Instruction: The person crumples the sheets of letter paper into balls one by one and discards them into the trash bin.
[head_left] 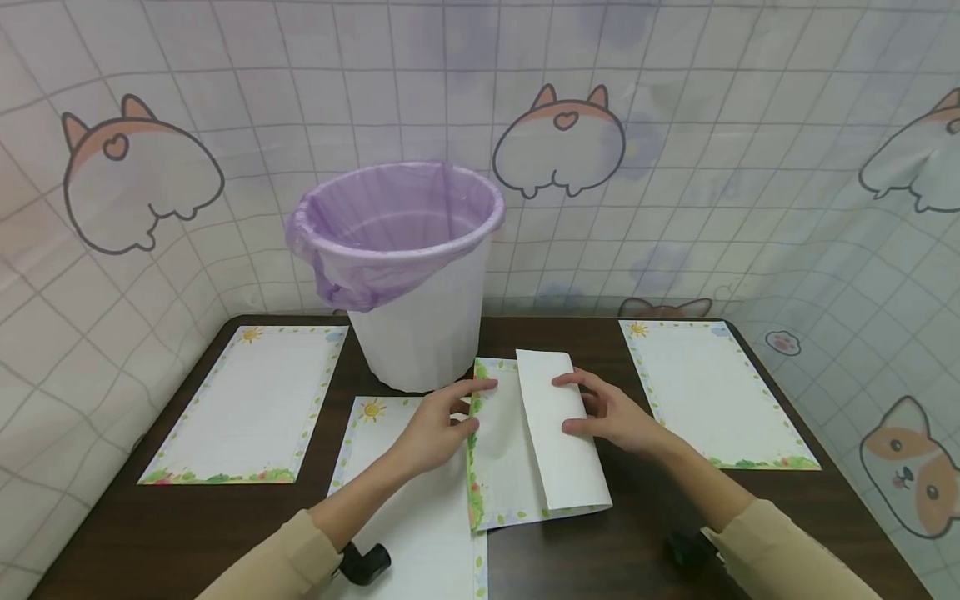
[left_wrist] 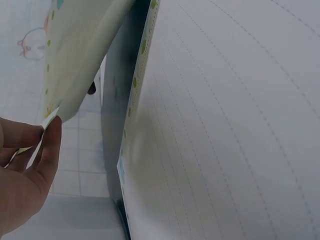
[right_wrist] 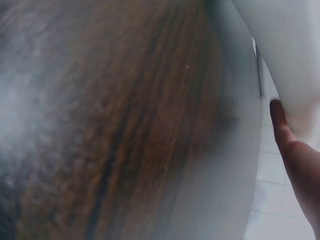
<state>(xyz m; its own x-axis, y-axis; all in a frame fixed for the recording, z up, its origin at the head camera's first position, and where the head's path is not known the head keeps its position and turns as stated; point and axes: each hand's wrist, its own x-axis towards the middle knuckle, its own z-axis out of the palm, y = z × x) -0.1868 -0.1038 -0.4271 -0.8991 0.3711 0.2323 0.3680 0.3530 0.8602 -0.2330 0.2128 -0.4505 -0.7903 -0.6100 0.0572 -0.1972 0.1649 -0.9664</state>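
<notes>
A sheet of writing paper [head_left: 498, 433] with a leafy printed border is held in the middle of the table, its right part folded over as a blank white flap [head_left: 558, 442]. My left hand [head_left: 438, 425] is at its left edge; in the left wrist view the fingers and thumb [left_wrist: 37, 145] pinch a paper edge. At the fold on the right, my right hand [head_left: 611, 412] grips the paper, index finger and thumb showing on the flap. The right wrist view shows one digit [right_wrist: 282, 125] against the white paper [right_wrist: 295, 65].
Another bordered sheet [head_left: 397, 517] lies partly under the folded one. Flat sheets lie at the left [head_left: 240, 408] and right [head_left: 716, 396] of the dark table [head_left: 637, 542]. Behind stands a white bin [head_left: 427, 333] with a purple liner [head_left: 352, 275], before a patterned curtain [head_left: 720, 167].
</notes>
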